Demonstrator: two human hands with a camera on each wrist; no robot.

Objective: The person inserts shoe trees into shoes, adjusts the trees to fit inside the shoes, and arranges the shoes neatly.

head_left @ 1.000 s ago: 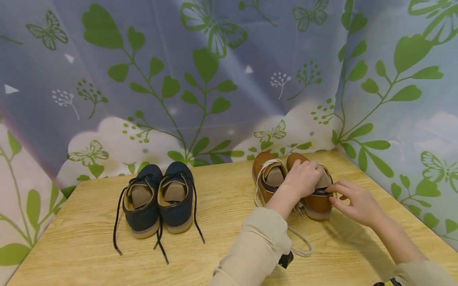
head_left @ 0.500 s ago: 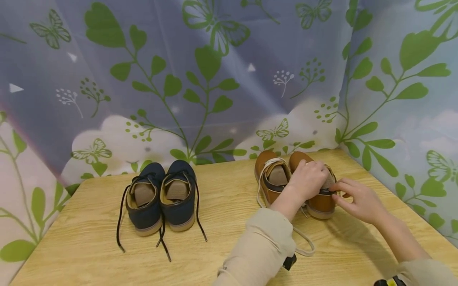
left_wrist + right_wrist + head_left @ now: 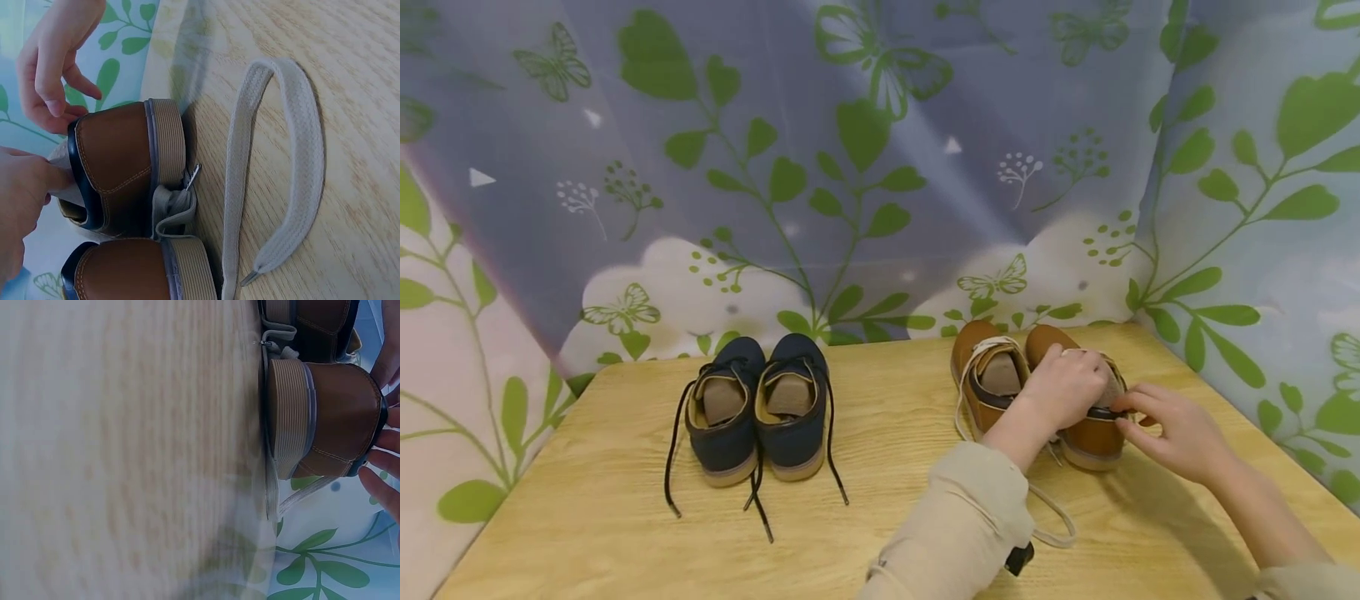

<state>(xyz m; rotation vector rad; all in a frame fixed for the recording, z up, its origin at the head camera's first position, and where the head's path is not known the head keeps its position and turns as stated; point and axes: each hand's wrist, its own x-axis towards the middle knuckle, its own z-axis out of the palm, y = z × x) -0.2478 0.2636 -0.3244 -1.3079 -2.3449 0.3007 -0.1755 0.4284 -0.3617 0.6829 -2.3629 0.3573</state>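
A pair of brown leather shoes stands side by side at the right of the table, heels toward me. My left hand [image 3: 1066, 387] reaches over the right brown shoe [image 3: 1092, 440], its curled fingers gripping at the tongue in the opening. My right hand [image 3: 1180, 433] pinches the dark heel collar [image 3: 87, 181] of that same shoe from the right side. The left brown shoe [image 3: 973, 342] has a cream lace lying across its top. A loose cream lace [image 3: 306, 137] loops on the tabletop behind the heels. The left fingertips are partly hidden in the head view.
Two navy shoes, the left one [image 3: 721, 454] and the right one [image 3: 790, 446], stand together at the left with black laces trailing on the wooden table [image 3: 895, 425]. A patterned cloth backdrop [image 3: 760, 208] rises directly behind the table and at its sides.
The head view has shifted, so everything appears farther right. Both hands stay at the right brown shoe with hardly any change in their hold.
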